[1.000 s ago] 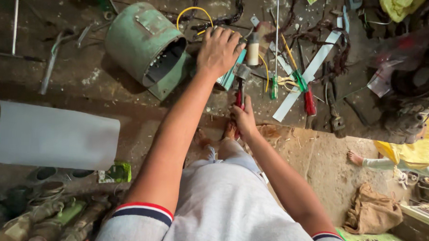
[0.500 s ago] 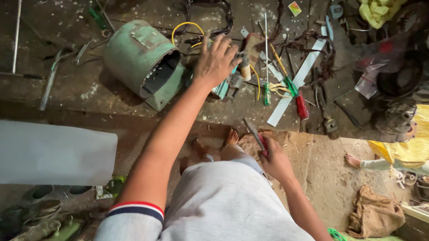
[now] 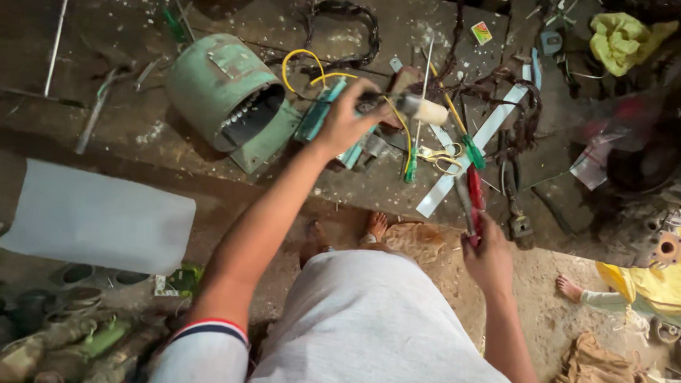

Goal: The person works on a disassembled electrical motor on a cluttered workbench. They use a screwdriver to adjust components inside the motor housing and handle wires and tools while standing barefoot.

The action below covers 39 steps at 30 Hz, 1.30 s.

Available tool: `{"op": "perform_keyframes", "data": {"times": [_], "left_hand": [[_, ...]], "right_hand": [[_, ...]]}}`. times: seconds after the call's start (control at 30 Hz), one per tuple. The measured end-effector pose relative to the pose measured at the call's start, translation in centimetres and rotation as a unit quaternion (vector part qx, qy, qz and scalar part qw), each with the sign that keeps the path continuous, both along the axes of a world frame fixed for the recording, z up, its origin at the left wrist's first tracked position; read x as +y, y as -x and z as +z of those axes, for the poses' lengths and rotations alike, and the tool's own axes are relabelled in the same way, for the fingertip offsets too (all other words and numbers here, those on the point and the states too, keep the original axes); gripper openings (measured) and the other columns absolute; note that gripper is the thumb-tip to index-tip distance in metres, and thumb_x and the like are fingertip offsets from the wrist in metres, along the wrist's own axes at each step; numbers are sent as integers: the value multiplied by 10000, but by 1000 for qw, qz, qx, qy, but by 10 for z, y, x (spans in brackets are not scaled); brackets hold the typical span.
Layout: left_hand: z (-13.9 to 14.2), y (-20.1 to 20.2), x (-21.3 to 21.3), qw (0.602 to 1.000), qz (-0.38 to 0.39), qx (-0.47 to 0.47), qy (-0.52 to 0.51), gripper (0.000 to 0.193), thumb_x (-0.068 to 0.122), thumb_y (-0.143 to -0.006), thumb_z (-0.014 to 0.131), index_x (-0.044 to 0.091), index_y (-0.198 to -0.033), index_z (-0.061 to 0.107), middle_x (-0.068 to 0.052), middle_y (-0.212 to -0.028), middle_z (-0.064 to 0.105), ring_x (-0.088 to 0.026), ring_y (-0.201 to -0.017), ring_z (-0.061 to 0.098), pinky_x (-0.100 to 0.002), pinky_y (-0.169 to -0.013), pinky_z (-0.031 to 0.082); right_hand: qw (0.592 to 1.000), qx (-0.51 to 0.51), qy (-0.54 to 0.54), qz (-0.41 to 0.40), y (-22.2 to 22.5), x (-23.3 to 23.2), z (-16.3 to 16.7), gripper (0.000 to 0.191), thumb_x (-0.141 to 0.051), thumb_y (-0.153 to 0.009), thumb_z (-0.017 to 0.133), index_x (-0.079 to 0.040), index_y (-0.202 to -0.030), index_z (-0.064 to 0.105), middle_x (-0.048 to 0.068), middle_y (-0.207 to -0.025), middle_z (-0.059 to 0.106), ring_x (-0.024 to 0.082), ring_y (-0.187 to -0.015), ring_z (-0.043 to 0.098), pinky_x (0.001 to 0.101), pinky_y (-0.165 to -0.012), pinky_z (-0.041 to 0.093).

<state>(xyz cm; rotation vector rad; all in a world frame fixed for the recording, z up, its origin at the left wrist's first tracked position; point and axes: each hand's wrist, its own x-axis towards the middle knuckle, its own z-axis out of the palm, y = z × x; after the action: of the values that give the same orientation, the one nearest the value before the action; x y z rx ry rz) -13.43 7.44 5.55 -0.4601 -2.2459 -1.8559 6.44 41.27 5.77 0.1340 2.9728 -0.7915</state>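
Since earlier, left hand (image 3: 348, 124) has lifted a pale-tipped tool (image 3: 415, 108) off the crowded bench (image 3: 131, 131); right hand's (image 3: 487, 257) fingers pinch red-handled pliers (image 3: 474, 196).

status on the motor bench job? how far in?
Done: green motor housing lies on its side on the bench, its end open. In hand: left hand grips a dark part with a pale end; right hand holds red pliers. Left: loose wires and tools scattered beside them.
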Motion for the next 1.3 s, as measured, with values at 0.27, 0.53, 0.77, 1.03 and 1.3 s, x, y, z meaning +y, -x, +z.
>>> {"op": "perform_keyframes", "data": {"times": [0.27,0.53,0.77,1.03,1.3], "left_hand": [[36,-79,-40,956,29,81,281,239,14,-812,686,115,-1026,654,-161,-1305,575,-386,-1283,504,-464,-1083,426],[32,-66,-8,911,244,76,322,266,151,-965,695,47,-1195,610,-160,-1298,572,-384,-1240,535,-500,-1067,446],[5,24,-12,817,324,-21,476,377,403,-988,644,45,-1099,683,-171,-1140,642,-391,-1118,587,-540,-935,445],[-34,14,-25,813,309,74,488,356,375,-1031,597,63,-960,752,-117,-934,683,-324,-885,643,-540,-894,439],[-1,10,-36,875,27,93,474,246,328,-999,657,107,-1006,766,-56,-991,712,-280,-1011,659,-474,-935,446]], "right_hand": [[996,72,-57,-13,72,57,-11,713,-133,-809,738,-137,-1483,505,206,-1254,603,421,-1080,629,499,-867,534],[979,142,-116,90,130,69,-46,613,-185,-890,744,-142,-1468,543,216,-1218,592,446,-1096,572,519,-913,496],[969,186,-99,130,145,58,-48,466,-188,-896,737,-68,-1331,623,208,-1237,602,433,-1100,549,528,-946,466],[953,154,-35,259,111,5,-32,367,-182,-858,724,-106,-1214,681,123,-1181,624,359,-1097,573,478,-957,470],[874,120,-4,471,120,-53,-4,407,-252,-832,736,-128,-1219,713,102,-1042,633,316,-1010,586,463,-830,456]]}}
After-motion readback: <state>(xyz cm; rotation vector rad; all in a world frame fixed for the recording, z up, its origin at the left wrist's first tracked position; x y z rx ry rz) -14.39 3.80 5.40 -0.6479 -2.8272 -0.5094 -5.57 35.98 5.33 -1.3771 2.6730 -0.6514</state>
